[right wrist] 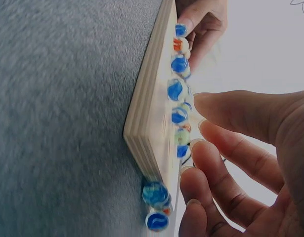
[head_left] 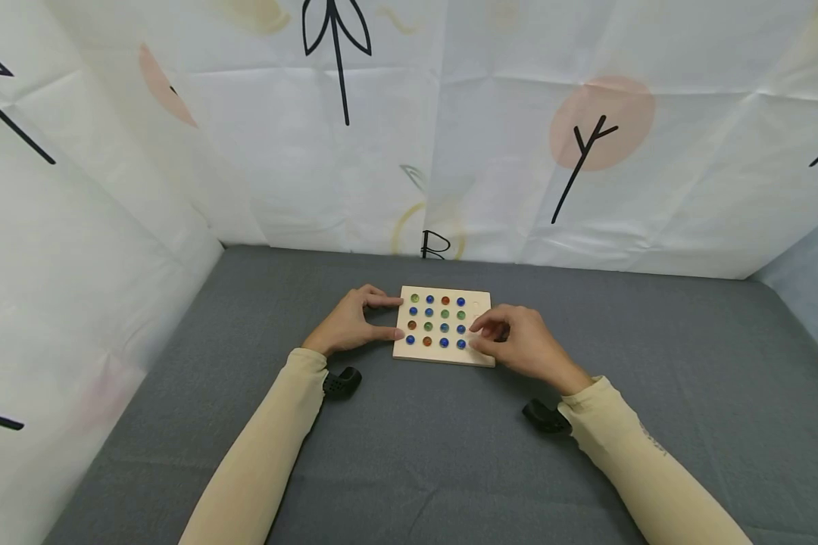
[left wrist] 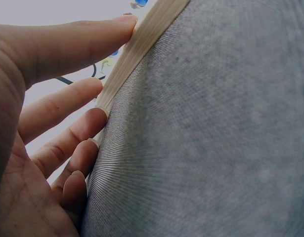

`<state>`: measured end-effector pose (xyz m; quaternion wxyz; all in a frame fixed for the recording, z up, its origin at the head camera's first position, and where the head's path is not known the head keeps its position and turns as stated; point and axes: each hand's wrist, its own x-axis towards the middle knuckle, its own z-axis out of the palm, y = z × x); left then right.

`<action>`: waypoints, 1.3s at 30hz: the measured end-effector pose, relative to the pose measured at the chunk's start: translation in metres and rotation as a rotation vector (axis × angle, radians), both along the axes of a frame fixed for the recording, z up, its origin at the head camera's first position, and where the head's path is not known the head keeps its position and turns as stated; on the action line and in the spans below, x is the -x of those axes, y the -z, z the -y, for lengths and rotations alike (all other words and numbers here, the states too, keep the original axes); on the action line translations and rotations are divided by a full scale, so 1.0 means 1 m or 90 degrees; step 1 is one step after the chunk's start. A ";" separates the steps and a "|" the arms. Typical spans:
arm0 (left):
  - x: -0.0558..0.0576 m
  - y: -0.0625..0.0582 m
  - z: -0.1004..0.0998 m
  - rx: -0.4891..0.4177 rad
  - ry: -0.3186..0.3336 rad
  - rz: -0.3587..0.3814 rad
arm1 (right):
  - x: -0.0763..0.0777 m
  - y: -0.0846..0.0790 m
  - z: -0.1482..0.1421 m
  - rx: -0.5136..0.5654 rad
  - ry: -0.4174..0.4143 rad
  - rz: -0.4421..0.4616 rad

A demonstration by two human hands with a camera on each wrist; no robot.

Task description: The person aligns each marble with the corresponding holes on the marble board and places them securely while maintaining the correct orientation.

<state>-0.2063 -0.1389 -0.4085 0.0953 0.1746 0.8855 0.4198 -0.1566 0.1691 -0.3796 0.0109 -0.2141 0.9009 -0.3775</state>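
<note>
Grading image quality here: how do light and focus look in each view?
Head: soft light, faint shadows near the hands; left wrist: gray cloth blurs toward the right, backdrop washed out at upper left; right wrist: glass marbles catch highlights, backdrop nearly blown out.

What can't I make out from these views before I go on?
Head view: the rightmost holes of the board, partly covered by the right hand.
Head view: the loose marbles beside the board, hidden by that hand.
Left wrist view: most of the board's top, hidden by its side edge and the left hand; a blue marble, cut off by the top edge.
Right wrist view: inner marbles, overlapped by nearer marbles.
</note>
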 end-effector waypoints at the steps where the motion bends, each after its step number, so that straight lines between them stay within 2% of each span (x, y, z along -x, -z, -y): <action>1: 0.000 0.000 0.000 -0.001 0.001 0.000 | 0.000 0.000 -0.002 0.000 0.003 -0.002; 19: 0.000 0.001 0.001 0.006 0.000 -0.001 | -0.002 0.001 -0.034 -0.019 0.064 0.003; 39: 0.000 0.002 0.002 0.000 0.004 -0.005 | 0.000 0.009 -0.039 -0.041 0.055 0.010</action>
